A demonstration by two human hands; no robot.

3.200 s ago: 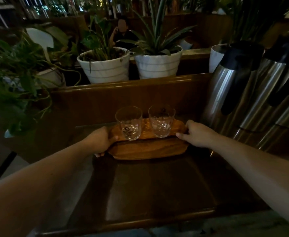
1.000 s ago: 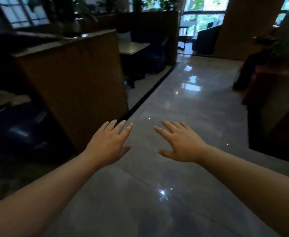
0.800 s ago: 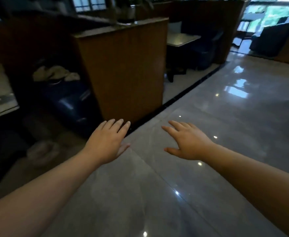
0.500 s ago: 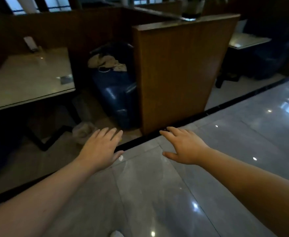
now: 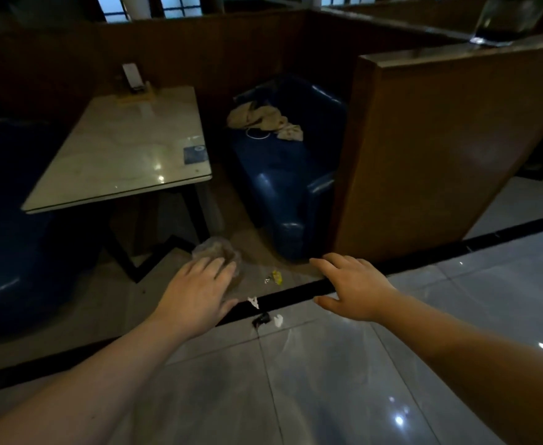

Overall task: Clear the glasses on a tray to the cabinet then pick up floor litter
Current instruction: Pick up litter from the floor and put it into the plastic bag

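Litter lies on the floor by a booth: a crumpled clear plastic bag [image 5: 215, 248] near the table leg, a yellow scrap [image 5: 276, 276], a white scrap [image 5: 253, 301] on the black floor strip, and a black piece [image 5: 260, 319] beside a white piece [image 5: 278, 320] on the grey tiles. My left hand [image 5: 196, 293] hovers with straight fingers over the near edge of the bag and holds nothing. My right hand [image 5: 350, 285] is spread flat in the air to the right of the scraps, empty. No tray or glasses are in view.
A pale booth table [image 5: 125, 152] on a black leg stands at left. A blue sofa [image 5: 289, 184] with a heap of cloth [image 5: 263, 118] sits behind the litter. A wooden partition [image 5: 440, 149] rises at right. Glossy grey tiles [image 5: 328, 396] fill the foreground.
I have left the tray with the glasses on the cabinet and turned left along the aisle. The booth and floor litter have come into view. Both hands stay flat and empty.
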